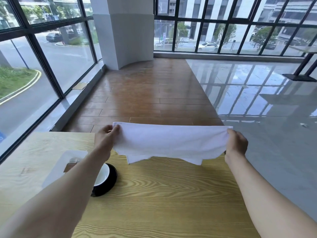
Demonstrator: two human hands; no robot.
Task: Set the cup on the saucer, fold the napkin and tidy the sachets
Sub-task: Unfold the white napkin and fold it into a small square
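Note:
A white napkin (169, 143) hangs stretched in the air over the far edge of the wooden table (163, 194), doubled over with its loose corners drooping. My left hand (105, 134) pinches its upper left corner and my right hand (237, 143) pinches its upper right corner. Below my left forearm a black cup with a white inside (104, 176) sits on a black saucer (111, 183); my arm hides part of both. Left of the cup lies a white tray (54, 170) with a brown sachet (71, 164), partly hidden by my arm.
The table's far edge runs just under the napkin, with wooden and glossy tiled floor beyond. Tall windows stand to the left and at the back, with a white pillar (127, 31) between them. A black table base (300, 77) stands at the far right.

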